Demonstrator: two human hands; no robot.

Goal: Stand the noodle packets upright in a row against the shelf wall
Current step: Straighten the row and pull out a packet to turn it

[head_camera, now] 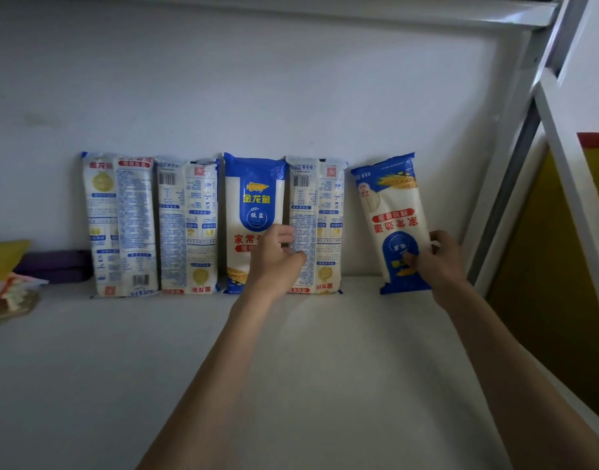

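Several blue-and-white noodle packets stand upright in a row against the white shelf wall (257,96). From the left: a packet showing its back (120,225), a second back-facing packet (187,228), a front-facing packet (252,205), and another back-facing one (320,215). My left hand (274,257) rests with loosely curled fingers over the lower parts of the third and fourth packets. A fifth packet (393,212) stands upside down, tilted slightly left, apart from the row. My right hand (433,257) grips its lower right edge.
The white shelf board (223,351) stretches toward me. At the far left lie a purple object (59,264), a yellow thing (3,257) and a crumpled wrapper (11,296). White metal frame posts (562,137) rise at the right, beside a yellow panel (545,266).
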